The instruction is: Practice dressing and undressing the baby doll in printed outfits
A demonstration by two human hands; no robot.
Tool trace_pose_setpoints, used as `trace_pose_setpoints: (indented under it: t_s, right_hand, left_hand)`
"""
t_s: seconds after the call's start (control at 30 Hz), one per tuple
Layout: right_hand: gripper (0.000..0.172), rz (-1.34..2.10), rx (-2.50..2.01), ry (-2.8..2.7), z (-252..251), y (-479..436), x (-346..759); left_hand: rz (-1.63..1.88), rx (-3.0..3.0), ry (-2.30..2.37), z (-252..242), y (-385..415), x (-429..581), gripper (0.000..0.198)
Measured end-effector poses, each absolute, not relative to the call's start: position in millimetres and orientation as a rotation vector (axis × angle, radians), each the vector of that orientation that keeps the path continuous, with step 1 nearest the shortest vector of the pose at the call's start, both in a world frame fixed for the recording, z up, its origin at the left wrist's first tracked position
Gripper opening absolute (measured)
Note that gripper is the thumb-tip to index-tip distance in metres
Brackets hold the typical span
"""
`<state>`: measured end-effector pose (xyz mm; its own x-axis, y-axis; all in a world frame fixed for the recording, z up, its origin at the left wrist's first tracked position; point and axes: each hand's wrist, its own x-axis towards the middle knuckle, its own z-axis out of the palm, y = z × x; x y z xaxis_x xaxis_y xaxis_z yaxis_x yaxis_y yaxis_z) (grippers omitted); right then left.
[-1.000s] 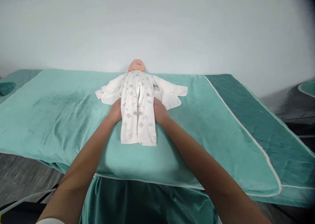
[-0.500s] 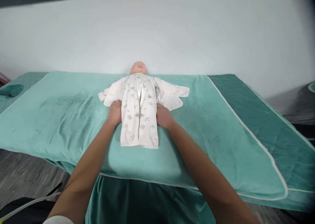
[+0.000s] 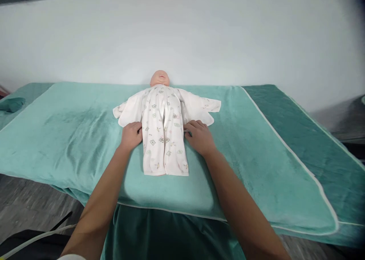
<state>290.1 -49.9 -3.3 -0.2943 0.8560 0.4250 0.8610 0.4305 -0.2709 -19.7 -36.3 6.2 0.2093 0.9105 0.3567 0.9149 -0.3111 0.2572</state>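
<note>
A baby doll [image 3: 160,78] lies on its back, head toward the wall. Its white baby shirt [image 3: 196,107] has both sleeves spread out sideways. Over the body lie printed white baby pants [image 3: 154,138], legs pointing toward me. My left hand [image 3: 131,135] is closed at the left edge of the pants, by the shirt's lower edge; its fingertips are partly hidden. On the other side, my right hand [image 3: 200,137] pinches the shirt's lower edge between thumb and fingers, beside the pants.
A light green velvety cover [image 3: 85,145] with a pale border lies over a darker green cloth [image 3: 308,138] on the bed. Behind it stands a white wall [image 3: 182,35]. A pale cable [image 3: 40,235] runs at the lower left.
Both hands have come out from beside the pants, where their fingers were hidden. My right hand has moved slightly right, and its thumb and fingers now show. The clothes look nearly the same.
</note>
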Motion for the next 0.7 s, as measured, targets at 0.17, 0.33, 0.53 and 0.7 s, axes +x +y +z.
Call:
trace_pose_setpoints:
  t_s: [0.17, 0.33, 0.53, 0.7]
  right_hand:
    - [0.021, -0.094, -1.444, -2.192, 2, -54, 291]
    - [0.02, -0.013, -1.388, -2.234, 7, -56, 289]
    - [0.021, 0.297, -1.245, -2.117, 6, -54, 294]
    - [0.024, 0.125, -1.557, -1.521, -7, -41, 311]
  left_hand:
    - [-0.808, -2.454, -1.881, 7, -37, -20, 0.021]
    - [-0.935, -2.472, -1.908, 8, -36, -19, 0.021]
    - [-1.544, -2.193, -2.218, 4, -29, -30, 0.029]
    - [-1.545, -1.631, -2.373, -5, -11, -46, 0.027]
